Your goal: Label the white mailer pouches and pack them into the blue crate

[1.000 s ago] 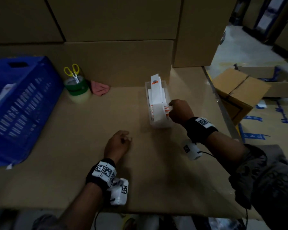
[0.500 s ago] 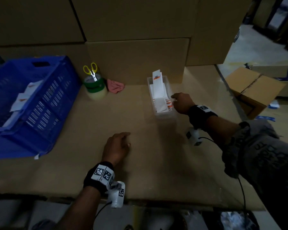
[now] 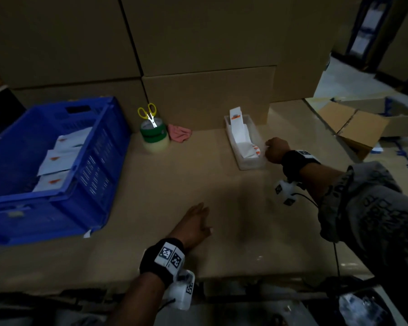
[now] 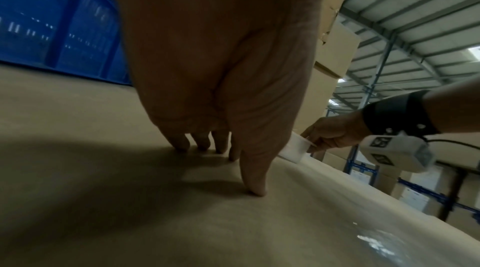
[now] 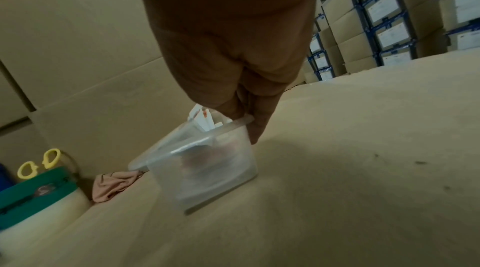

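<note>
The blue crate (image 3: 99,142) stands at the table's left with several white mailer pouches (image 3: 64,158) lying flat in it, each with an orange mark. A clear plastic tray (image 3: 250,164) of white and orange labels (image 3: 239,135) sits at the right. My right hand (image 3: 267,149) is at the tray's right side. In the right wrist view that hand (image 5: 248,125) grips the rim of the tray (image 5: 207,168), fingers curled over it. My left hand (image 3: 198,220) holds nothing, and its straight fingertips (image 4: 182,146) press on the bare cardboard tabletop.
Yellow scissors (image 3: 149,114) stand in stacked tape rolls (image 3: 154,137) beside a pink cloth (image 3: 178,135) at the back. Stacked cardboard boxes (image 3: 207,95) wall off the rear. An open carton (image 3: 353,123) lies on the floor past the table's right edge.
The head view has swung left and back, showing more of the crate. The right hand stays at the tray's right side. The left hand stays on the table.
</note>
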Available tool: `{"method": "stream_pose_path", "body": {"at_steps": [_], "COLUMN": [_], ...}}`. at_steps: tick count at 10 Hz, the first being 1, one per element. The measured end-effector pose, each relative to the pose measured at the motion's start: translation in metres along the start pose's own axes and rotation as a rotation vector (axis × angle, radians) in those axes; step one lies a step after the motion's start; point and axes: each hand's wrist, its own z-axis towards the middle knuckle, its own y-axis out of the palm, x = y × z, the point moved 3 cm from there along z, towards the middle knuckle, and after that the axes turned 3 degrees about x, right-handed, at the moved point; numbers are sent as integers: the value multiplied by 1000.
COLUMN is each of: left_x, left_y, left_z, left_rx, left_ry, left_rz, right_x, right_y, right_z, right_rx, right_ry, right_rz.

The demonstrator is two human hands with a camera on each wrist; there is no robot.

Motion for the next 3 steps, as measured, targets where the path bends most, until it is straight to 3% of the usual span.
{"method": "stream_pose_path", "body": {"at_steps": [3], "left_x": [-3], "left_y": [4], "left_z": [-1], "left_rx": [45], "left_ry": [15], "left_rz": [-45], "right_x": [-19], "right_y": [10], "right_z": [10], "right_rx": [49], "right_ry": [73], "right_rz": [45]}}
